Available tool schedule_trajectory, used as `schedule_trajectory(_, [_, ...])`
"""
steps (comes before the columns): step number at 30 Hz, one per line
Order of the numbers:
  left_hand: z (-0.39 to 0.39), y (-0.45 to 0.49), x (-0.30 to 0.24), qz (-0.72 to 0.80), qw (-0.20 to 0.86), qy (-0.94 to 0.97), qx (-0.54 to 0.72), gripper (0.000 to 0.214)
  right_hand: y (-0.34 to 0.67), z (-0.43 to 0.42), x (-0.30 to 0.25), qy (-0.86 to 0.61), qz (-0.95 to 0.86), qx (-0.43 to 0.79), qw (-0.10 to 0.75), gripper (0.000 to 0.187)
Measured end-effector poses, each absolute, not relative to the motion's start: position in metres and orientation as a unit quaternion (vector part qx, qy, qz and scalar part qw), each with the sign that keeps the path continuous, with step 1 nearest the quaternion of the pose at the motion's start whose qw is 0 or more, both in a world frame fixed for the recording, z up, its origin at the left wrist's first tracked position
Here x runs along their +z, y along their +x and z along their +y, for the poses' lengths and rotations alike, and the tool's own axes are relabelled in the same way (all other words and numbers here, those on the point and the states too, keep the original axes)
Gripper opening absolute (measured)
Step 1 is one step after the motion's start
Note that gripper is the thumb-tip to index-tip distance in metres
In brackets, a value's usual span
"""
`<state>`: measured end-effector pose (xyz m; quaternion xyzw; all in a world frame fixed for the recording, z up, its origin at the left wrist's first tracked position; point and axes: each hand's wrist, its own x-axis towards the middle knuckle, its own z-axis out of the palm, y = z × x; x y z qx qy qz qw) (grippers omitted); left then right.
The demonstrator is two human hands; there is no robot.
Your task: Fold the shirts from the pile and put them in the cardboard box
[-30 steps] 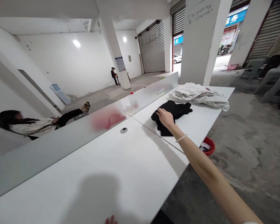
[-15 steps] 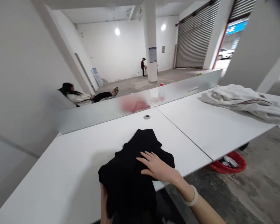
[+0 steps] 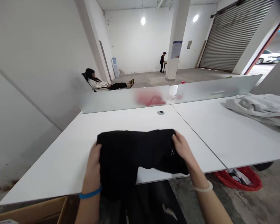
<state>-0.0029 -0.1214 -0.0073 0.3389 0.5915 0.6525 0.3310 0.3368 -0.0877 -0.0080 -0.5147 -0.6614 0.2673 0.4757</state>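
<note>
From my end, I see the black garment [image 3: 123, 147] held spread over the front of the white desk [image 3: 65, 158], its lower left part hanging past the near edge; blur leaves me unsure whether the cloth touches the surface. The left hand [image 3: 93, 158] grips its left side, and the right hand [image 3: 181, 144] clasps its upper right corner. Beyond it I have a round grommet [image 3: 161, 112] and a frosted divider [image 3: 107, 101]. On the right lies pale cloth [image 3: 261, 107]; lower down, a red basket [image 3: 254, 185] holds fabric. A cardboard box [image 3: 44, 207] sits at lower left. Past the divider, 1 person [image 3: 96, 83] reclines and 1 standing figure [image 3: 162, 62] is near a pillar [image 3: 180, 28].
</note>
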Motion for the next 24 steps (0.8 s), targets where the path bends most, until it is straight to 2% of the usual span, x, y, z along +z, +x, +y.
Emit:
schedule_trajectory(1, [-0.113,-0.011,0.009,0.595,0.299,0.379,0.643,0.04,0.341,-0.078,0.007,-0.5,-0.649,0.284,0.498,0.036])
schedule_trajectory(3, [-0.097,-0.019,0.04,0.658,0.171,0.443,0.585,0.055,0.343,-0.055,0.029,-0.507,-0.631,0.277,0.519,0.04])
schedule_trajectory(5, [-0.089,-0.017,0.061,0.708,0.027,0.509,0.489,0.064,0.34,-0.032,0.036,-0.543,-0.633,0.214,0.508,0.04])
schedule_trajectory(7, [-0.094,-0.009,0.066,0.714,-0.04,0.561,0.417,0.063,0.336,-0.019,0.029,-0.565,-0.659,0.139,0.477,0.039])
schedule_trajectory(9, [-0.111,0.001,0.052,0.706,0.014,0.604,0.371,0.055,0.33,-0.022,0.011,-0.559,-0.697,0.101,0.438,0.037])
schedule_trajectory(11, [-0.136,0.01,0.019,0.701,0.118,0.631,0.31,0.05,0.32,-0.044,-0.016,-0.535,-0.74,0.097,0.397,0.033])
schedule_trajectory(12, [-0.149,0.013,-0.002,0.704,0.133,0.638,0.284,0.048,0.312,-0.061,-0.031,-0.517,-0.765,0.1,0.371,0.031])
schedule_trajectory(15, [-0.188,0.014,-0.07,0.711,0.045,0.674,0.195,0.049,0.283,-0.123,-0.077,-0.463,-0.84,0.051,0.278,0.031])
schedule_trajectory(18, [-0.224,0.003,-0.12,0.711,-0.013,0.687,0.15,0.053,0.262,-0.168,-0.114,-0.442,-0.869,-0.028,0.221,0.043])
schedule_trajectory(21, [-0.252,-0.012,-0.138,0.688,-0.071,0.707,0.144,0.059,0.264,-0.171,-0.128,-0.436,-0.88,-0.049,0.182,0.046])
schedule_trajectory(24, [-0.258,-0.013,-0.131,0.652,-0.086,0.738,0.155,0.05,0.286,-0.136,-0.123,-0.427,-0.895,-0.033,0.126,0.056])
